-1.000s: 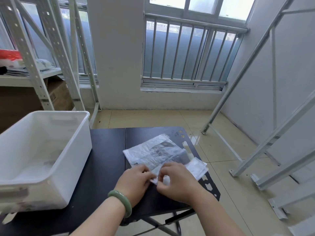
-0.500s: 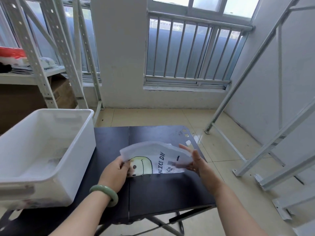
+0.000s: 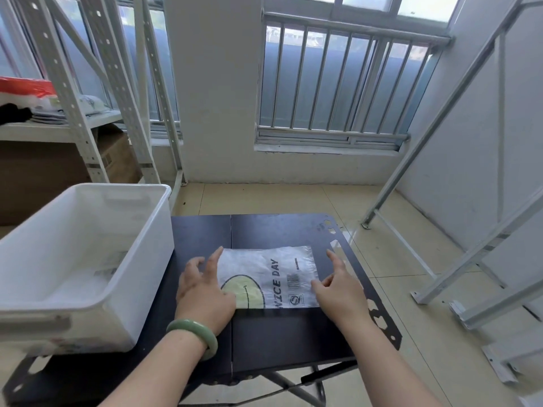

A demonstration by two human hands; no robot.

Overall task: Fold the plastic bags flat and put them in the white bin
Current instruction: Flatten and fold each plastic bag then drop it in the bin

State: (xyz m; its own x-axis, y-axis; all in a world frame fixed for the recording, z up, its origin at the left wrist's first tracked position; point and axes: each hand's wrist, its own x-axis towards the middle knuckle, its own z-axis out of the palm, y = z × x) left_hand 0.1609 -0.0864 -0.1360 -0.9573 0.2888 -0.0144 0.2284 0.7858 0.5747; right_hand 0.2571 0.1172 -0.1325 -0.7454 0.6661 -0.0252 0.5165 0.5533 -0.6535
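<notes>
Status: smoothing stage, first fold not yet made.

Plastic bag (image 3: 270,274) spread flat on black table (image 3: 293,333), print up, near white bin (image 3: 138,289) but clear of it. Left hand (image 3: 202,292) open, fingers splayed, palm down on bag's left edge. Right hand (image 3: 338,289) open as well, fingers straight, resting at right edge, gripping nothing.

Suggestions, judgement only:
- Keep left palm as anchor. Sweep right hand outward to push trapped air toward open end (not identifiable from here).
- Thin film, probably slippery on that smooth top. Press and slide flat fingers; avoid pinching, to avoid new wrinkles.
- Check corners square before folding. Far right corner apparently flat; near left corner hidden under left hand.
- Fold in half, run flat fingers along crease, then hold it. Expect spring-back otherwise.
- Watch table's centre seam under left part of bag: possible snag.
- Lift only once folded small; lay into bin flat rather than dropping.

Bin floor: faint printed sheet, probably another bag, too washed out to confirm.
</notes>
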